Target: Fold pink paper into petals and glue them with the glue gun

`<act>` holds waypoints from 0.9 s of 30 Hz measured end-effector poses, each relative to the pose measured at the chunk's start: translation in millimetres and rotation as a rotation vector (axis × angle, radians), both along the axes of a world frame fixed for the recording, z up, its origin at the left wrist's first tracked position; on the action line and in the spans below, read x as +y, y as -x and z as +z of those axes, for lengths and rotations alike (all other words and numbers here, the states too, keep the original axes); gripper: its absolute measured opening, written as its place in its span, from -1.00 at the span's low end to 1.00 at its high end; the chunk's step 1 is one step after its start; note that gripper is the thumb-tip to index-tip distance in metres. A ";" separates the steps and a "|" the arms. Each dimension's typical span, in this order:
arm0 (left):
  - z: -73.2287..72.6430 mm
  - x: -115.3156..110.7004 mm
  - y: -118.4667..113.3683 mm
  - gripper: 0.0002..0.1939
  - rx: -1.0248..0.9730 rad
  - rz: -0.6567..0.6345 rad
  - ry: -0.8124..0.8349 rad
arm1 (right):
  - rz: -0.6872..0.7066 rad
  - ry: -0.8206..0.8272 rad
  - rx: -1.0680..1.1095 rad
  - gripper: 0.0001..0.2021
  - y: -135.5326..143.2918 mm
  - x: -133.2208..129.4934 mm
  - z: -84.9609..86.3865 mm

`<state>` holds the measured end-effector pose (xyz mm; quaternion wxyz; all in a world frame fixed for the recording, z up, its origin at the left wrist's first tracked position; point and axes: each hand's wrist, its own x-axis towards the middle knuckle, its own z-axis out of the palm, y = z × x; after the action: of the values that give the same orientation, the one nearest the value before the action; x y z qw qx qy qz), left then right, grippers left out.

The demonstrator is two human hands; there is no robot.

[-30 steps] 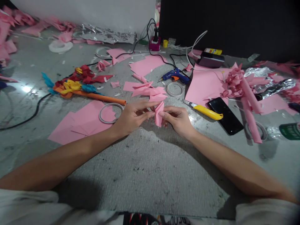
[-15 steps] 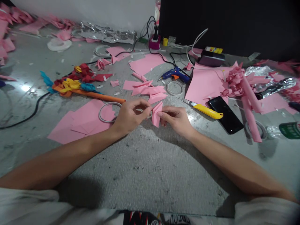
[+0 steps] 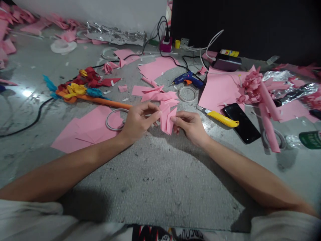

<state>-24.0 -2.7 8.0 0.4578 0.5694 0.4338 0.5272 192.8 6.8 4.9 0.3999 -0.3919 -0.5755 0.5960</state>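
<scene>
A small piece of folded pink paper [image 3: 166, 124] is held between my two hands, its layers spread apart and its pleats facing me. My left hand [image 3: 139, 122] pinches its left edge between thumb and fingers. On the other side, the thumb of my right hand [image 3: 190, 125] presses the right fold against the fingers behind. Just beyond lie several folded pink paper strips [image 3: 152, 93]. A roll of tape [image 3: 114, 119] rests on flat pink sheets [image 3: 82, 130] beside my left wrist.
To the right are a yellow box cutter [image 3: 220, 118], a black phone [image 3: 242, 123] and rolled pink paper stems [image 3: 269, 127]. A blue glue gun [image 3: 189, 79] lies behind, near another tape roll [image 3: 187, 94]. Colourful paper flowers [image 3: 77, 90] on an orange stem lie left.
The folded pink paper has been opened out wider. My left hand has moved from beside it to gripping its left edge; my right hand keeps its hold.
</scene>
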 end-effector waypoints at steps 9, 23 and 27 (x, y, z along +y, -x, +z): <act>1.2 -5.0 -5.8 -0.77 -0.001 -0.033 0.042 | 0.041 -0.044 -0.052 -0.61 1.9 -2.3 3.1; -10.2 6.4 1.2 -0.70 -0.385 -0.071 0.246 | -0.129 0.108 0.124 -0.83 -3.4 -0.6 -4.5; -8.2 6.8 2.5 -0.69 -0.411 -0.118 0.275 | -0.102 0.144 0.195 -0.83 -4.7 0.5 -0.6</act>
<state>-26.6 4.1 -0.3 0.6396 0.4068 0.3652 0.5405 197.4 7.3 4.3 0.4545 -0.3888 -0.4688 0.6500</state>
